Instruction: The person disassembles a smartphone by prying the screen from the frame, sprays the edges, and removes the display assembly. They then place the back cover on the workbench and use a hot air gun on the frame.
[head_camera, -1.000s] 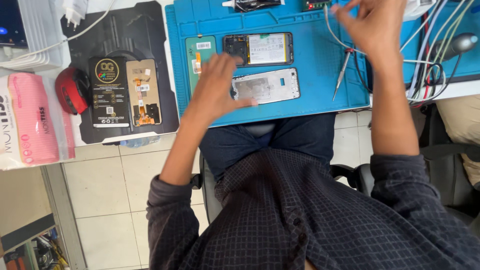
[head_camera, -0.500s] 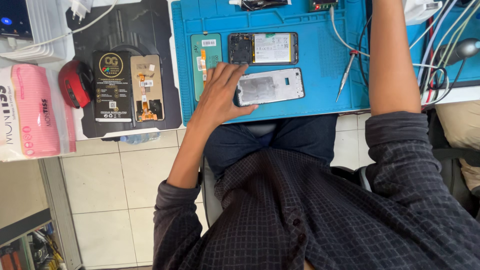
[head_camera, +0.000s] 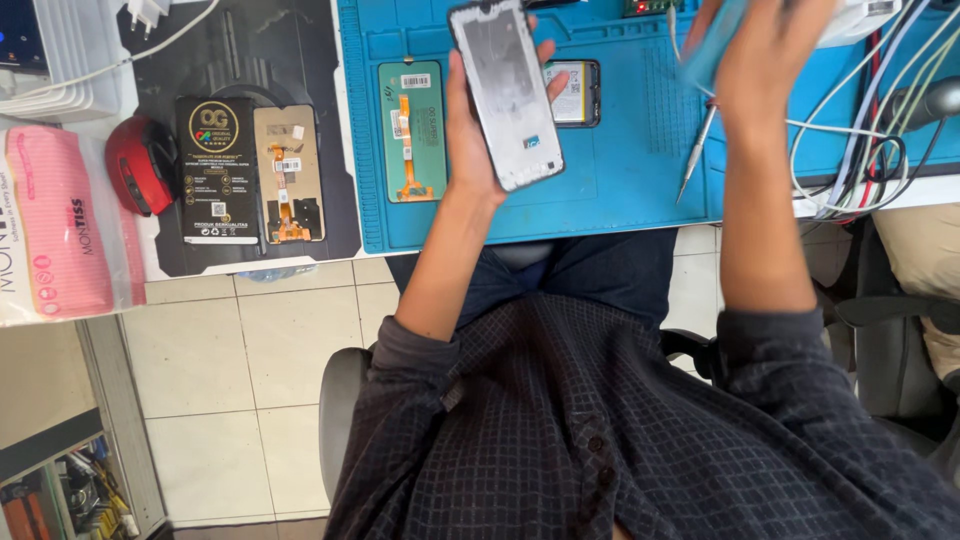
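from the head view, the left hand (head_camera: 475, 140), upper middle of the frame, is now clamped around a phone frame (head_camera: 505, 92), lifted off the blue work mat (head_camera: 620, 170) and tilted up toward the camera; half a second ago that same part lay flat on the mat under the resting palm. its pale inner face shows, fingers (head_camera: 548, 85) curling round the right edge. so the part has gone from lying there to being held up for a look.

the right hand (head_camera: 765, 60), at the upper right, has come back down from the top edge and seems closed on something light blue, blurred, so i cannot tell what it is or how firm the hold is.

under the lifted frame, a battery-backed phone body (head_camera: 575, 92) peeks out on the mat. left of it lies a teal display panel (head_camera: 410, 130) with an orange flex. tweezers (head_camera: 695, 155) sit right of centre. on the dark mat (head_camera: 240, 60) at left are two more screen parts beside a red round thing (head_camera: 140, 165).
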